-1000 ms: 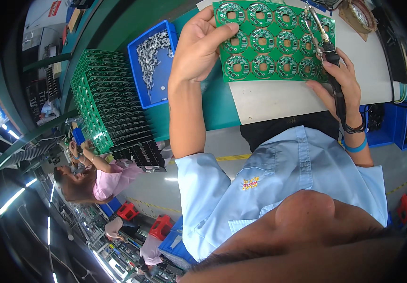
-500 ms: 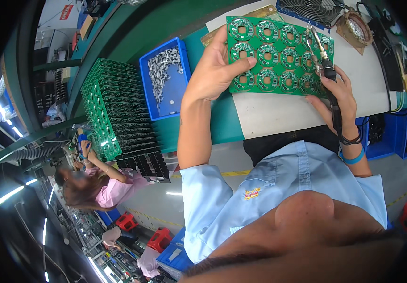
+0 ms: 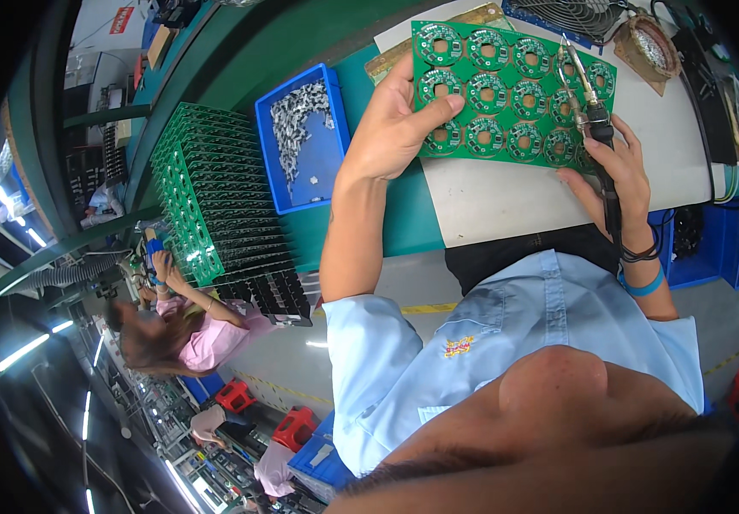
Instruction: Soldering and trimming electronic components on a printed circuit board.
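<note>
A green circuit board panel (image 3: 506,73) with rows of round boards is held up, tilted, over the white sheet on the bench. My left hand (image 3: 404,124) grips its left edge, thumb on the face and the other fingers behind. In my right hand (image 3: 618,167) is a soldering iron (image 3: 598,116), its metal tip pointing up and away across the panel's right side. That same hand is at the panel's lower right corner; whether it also grips the board I cannot tell. A cord from the iron loops by my right wrist.
Left of me stands a rack (image 3: 232,214) of stacked green panels, beside a blue bin (image 3: 322,176) of small white parts. A fan (image 3: 566,19) and a round brown holder (image 3: 648,51) sit at the far right. Another person in pink (image 3: 215,343) works at left.
The panel has tipped slightly, its upper edge and right side shifting a little. Both hands keep their hold. The other person's arms have moved slightly.
</note>
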`<state>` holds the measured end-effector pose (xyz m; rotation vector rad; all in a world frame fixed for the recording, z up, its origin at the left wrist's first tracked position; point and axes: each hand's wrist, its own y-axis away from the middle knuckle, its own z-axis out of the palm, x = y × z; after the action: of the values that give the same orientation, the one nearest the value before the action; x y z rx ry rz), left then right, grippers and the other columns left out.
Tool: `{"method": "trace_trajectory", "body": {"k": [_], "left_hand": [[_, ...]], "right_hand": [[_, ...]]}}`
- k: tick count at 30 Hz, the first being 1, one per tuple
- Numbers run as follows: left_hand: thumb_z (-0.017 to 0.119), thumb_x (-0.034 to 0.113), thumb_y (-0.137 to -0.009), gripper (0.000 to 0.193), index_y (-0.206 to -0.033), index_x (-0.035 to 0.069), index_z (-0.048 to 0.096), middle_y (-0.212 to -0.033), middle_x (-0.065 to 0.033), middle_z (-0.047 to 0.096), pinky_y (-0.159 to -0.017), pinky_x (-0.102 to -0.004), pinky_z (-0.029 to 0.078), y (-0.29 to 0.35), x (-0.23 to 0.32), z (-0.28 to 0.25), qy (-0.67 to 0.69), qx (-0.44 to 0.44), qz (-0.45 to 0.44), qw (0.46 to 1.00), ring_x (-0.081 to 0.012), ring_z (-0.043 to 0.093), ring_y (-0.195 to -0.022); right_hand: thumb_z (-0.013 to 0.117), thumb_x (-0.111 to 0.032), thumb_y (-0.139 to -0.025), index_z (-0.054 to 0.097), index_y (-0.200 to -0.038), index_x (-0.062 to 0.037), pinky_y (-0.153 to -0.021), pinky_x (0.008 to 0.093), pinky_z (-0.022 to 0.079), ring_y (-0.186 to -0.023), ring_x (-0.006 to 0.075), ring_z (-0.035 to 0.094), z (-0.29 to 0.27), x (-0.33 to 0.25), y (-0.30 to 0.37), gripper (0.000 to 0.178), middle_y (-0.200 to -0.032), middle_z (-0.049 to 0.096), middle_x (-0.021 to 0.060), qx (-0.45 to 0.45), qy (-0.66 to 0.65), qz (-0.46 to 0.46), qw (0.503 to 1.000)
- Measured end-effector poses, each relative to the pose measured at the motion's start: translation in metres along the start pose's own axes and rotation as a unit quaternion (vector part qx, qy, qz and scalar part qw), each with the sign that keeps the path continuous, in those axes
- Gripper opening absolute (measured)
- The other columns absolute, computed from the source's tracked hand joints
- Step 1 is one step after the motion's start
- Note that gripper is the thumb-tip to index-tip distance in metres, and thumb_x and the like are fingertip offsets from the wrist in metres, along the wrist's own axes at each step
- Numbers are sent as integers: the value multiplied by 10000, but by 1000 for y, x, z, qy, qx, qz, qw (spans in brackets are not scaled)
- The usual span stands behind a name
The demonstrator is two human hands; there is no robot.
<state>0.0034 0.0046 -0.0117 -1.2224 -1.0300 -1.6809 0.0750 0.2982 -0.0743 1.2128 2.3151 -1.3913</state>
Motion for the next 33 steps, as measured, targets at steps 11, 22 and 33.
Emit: {"method": "trace_trajectory", "body": {"k": [11, 22, 33], "left_hand": [[670, -91, -920, 476, -1371, 2, 551, -1039, -63, 689, -653, -180, 492, 5, -9, -3, 14, 7, 20, 1000, -72, 591, -799], [650, -116, -918, 487, -1380, -6, 543, -1109, -85, 695, -719, -191, 519, 7, -8, 2, 36, 13, 25, 999, -88, 621, -849], [696, -24, -936, 501, -1415, 36, 560, -998, -45, 725, -556, -156, 460, 7, -11, 2, 3, 19, 63, 998, -73, 642, -757]], "right_hand": [[913, -61, -716, 689, -1233, -51, -1142, 567, 442, -968, 239, 704, 3, 1, 1, 564, -1138, 760, 129, -4, 11, -9, 1000], [927, -72, -705, 686, -1210, -54, -1143, 580, 440, -926, 232, 709, 2, 2, 2, 560, -1103, 766, 123, -8, 28, -20, 999], [816, -47, -819, 685, -1194, -24, -1073, 538, 466, -986, 308, 651, -7, -14, -9, 397, -1069, 733, 167, 55, -210, 43, 975]]}}
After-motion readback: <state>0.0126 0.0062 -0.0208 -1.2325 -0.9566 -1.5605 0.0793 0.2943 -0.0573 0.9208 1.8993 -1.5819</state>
